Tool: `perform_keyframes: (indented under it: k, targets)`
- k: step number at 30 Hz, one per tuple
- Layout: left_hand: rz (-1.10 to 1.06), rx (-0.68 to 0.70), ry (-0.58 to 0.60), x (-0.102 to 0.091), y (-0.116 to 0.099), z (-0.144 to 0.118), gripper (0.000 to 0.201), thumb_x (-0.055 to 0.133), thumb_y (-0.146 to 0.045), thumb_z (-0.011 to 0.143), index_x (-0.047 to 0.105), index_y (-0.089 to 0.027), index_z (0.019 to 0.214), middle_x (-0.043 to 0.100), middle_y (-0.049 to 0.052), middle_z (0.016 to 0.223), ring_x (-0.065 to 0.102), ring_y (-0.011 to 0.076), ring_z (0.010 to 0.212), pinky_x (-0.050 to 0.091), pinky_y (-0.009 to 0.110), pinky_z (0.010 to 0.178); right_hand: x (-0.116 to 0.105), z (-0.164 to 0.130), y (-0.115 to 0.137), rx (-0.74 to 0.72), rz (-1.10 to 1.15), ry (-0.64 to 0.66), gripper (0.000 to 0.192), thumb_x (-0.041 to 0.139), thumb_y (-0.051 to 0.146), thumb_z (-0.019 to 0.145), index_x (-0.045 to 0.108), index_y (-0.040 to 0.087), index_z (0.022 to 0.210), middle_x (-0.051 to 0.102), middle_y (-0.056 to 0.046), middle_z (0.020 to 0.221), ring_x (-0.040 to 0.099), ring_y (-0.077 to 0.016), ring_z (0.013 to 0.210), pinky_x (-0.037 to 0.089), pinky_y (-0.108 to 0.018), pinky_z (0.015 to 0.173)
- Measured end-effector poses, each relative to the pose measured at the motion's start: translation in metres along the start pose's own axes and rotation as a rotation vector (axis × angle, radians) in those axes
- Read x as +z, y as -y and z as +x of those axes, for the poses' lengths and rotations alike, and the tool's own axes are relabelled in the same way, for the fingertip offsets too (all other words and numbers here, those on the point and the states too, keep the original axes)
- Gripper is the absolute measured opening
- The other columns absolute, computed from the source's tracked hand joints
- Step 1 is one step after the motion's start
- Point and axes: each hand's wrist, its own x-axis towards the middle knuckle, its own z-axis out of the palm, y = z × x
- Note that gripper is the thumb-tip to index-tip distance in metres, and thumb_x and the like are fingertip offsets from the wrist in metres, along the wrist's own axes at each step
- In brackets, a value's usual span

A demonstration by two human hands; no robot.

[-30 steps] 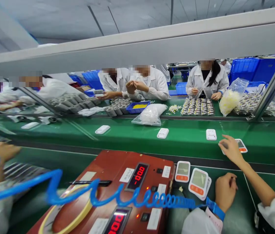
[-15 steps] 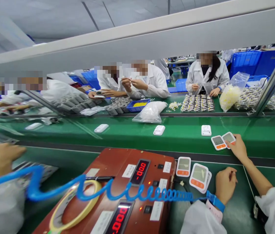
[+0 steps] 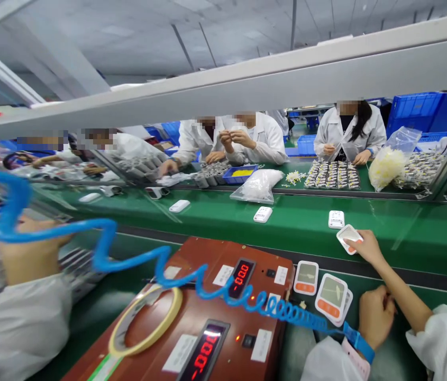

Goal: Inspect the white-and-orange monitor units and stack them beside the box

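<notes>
My right hand (image 3: 367,247) reaches over the green conveyor belt (image 3: 298,225) and grips a small white device (image 3: 347,234), tilted up at the belt's near edge. My left hand (image 3: 374,316) rests as a closed fist on the green bench, with a blue wrist strap (image 3: 358,344) and its coiled blue cord (image 3: 223,288) trailing left. Just left of that fist lie stacked devices with screens and orange buttons (image 3: 331,296), and another one (image 3: 306,277) lies beside them.
A red tester box with red digit displays (image 3: 223,312) carries a roll of yellow tape (image 3: 146,320). A co-worker's hand and white sleeve (image 3: 28,259) are at the left. White devices (image 3: 263,214) ride the belt. Several people in white coats work across it beside parts trays (image 3: 332,174).
My right hand has drawn one device back along the belt towards me and tipped it up. My left fist stayed put. The view swung, and the co-worker's hand rose.
</notes>
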Motion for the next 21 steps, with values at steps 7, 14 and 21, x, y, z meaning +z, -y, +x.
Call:
perform_keyframes:
  k: [7,14,21]
  targets:
    - [0.1,-0.028,-0.028,0.0,0.002,0.001,0.023,0.048,-0.011,0.078,0.07,-0.012,0.081,0.073,0.01,0.08,0.064,0.0202,0.066,0.032,0.026,0.054,0.017,-0.009,0.021,-0.094,-0.018,0.096,0.034,0.076,0.041,0.062,0.074,0.02,0.089,0.06,-0.014,0.093,0.049,-0.0351,0.11,0.04,-0.042,0.093]
    - [0.101,-0.036,-0.026,0.002,0.004,0.0,0.024,0.046,-0.012,0.08,0.071,-0.013,0.082,0.073,0.01,0.078,0.066,0.0201,0.069,0.038,0.025,0.058,0.003,-0.023,0.036,-0.162,0.073,0.034,0.038,0.074,0.038,0.057,0.072,0.02,0.09,0.059,-0.009,0.096,0.057,-0.0287,0.098,0.045,-0.04,0.091]
    - [-0.076,-0.017,-0.025,0.007,0.008,0.002,0.031,0.045,-0.015,0.084,0.071,-0.018,0.099,0.07,0.002,0.062,0.061,0.0127,0.052,0.048,0.022,0.066,-0.087,-0.073,-0.018,0.307,0.271,-0.187,0.064,0.074,0.053,0.05,0.067,0.014,0.1,0.066,-0.011,0.104,0.063,-0.033,0.093,0.05,-0.04,0.084]
